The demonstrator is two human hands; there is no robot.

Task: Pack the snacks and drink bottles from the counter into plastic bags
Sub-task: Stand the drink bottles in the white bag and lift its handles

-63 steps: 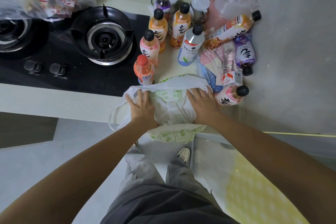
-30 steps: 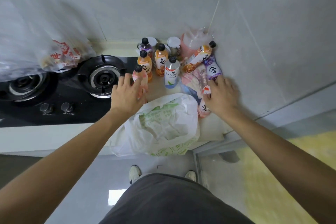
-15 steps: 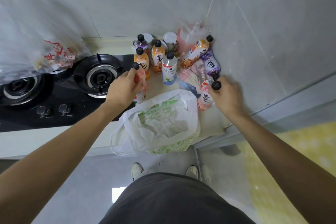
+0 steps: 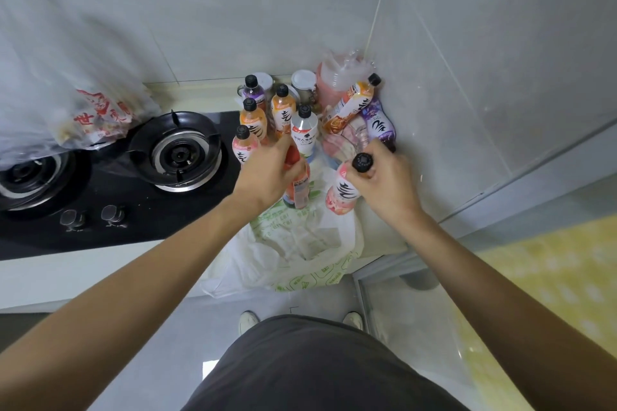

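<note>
Left hand [image 4: 267, 173] grips red-capped bottle [image 4: 298, 185]; right hand [image 4: 384, 180], pink black-capped bottle [image 4: 342, 195], seemingly tilted.

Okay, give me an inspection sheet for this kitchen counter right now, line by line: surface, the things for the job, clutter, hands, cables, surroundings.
Surface: pale counter in a tiled corner, with a black gas hob on its left part.
Job's things: white plastic bag lies open at the counter edge; red-capped bottle and pink bottle are held over it; more bottles stand or lie behind, among them a white-label bottle and a purple bottle.
Clutter: clear bag with red print beside the burners; two white-lidded jars at the back.
Hands: left hand grips the red-capped bottle; right hand grips the pink bottle near its cap.
Cables: nothing seen.
Surroundings: grey tiled walls, grey floor, yellow mat at right.
</note>
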